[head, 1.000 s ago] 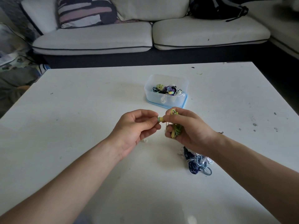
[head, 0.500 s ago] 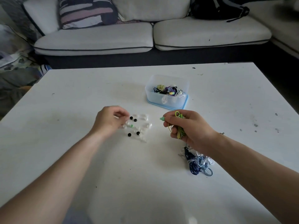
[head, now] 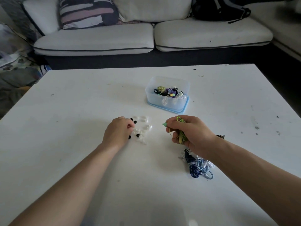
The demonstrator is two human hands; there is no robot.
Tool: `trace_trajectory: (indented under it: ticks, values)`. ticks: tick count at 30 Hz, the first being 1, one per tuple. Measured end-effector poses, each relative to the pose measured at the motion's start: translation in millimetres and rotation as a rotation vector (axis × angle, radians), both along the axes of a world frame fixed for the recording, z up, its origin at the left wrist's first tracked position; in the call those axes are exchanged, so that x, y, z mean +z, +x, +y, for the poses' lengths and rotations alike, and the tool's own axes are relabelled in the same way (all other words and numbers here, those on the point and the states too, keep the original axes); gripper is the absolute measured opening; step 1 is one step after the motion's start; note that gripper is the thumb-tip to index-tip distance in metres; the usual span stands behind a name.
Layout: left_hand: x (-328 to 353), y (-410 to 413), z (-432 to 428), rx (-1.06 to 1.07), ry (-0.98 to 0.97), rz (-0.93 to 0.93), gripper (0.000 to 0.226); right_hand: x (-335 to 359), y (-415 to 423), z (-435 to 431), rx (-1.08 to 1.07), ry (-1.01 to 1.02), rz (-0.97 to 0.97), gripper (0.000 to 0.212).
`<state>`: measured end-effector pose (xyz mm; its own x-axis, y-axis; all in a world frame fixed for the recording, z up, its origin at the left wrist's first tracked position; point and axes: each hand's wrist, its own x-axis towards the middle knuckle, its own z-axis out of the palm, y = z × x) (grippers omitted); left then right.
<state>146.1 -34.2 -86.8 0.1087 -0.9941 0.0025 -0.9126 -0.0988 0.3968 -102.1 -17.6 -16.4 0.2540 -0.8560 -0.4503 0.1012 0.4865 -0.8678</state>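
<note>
My right hand (head: 193, 134) grips a coiled green earphone cable (head: 181, 138), with its green earbud (head: 164, 124) poking out to the left past my thumb. My left hand (head: 118, 132) is down on the white table (head: 78, 111), its fingers curled onto a cluster of small ear tips, some white (head: 147, 127) and some black (head: 138, 135). Whether the fingertips pinch a tip is hidden by the hand.
A clear plastic box (head: 169, 104) holding tangled earphones stands behind the hands. A blue and white cable bundle (head: 197, 167) lies under my right wrist. Beyond the table is a white sofa (head: 97, 39) with a striped cushion (head: 88, 12) and a black backpack (head: 218, 8).
My left hand left the earbud held in my right hand, moved left and down to the table, then shifted into the ear tip cluster. My right hand stayed put with the cable.
</note>
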Motion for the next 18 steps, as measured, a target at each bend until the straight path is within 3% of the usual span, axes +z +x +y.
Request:
trace_trajectory:
  ticks: [5, 11, 18]
  values:
    - [19, -8, 3, 0.035, -0.040, 0.101, 0.013, 4, -1, 0, 0.030, -0.048, 0.033, 0.007]
    - [80, -50, 28, -0.009, -0.029, 0.822, 0.015, 10, -1, 1, 0.073, -0.107, 0.019, 0.006]
    - [91, -62, 42, 0.051, 0.110, 1.301, 0.019, 18, 1, 4, 0.095, -0.140, -0.055, 0.008]
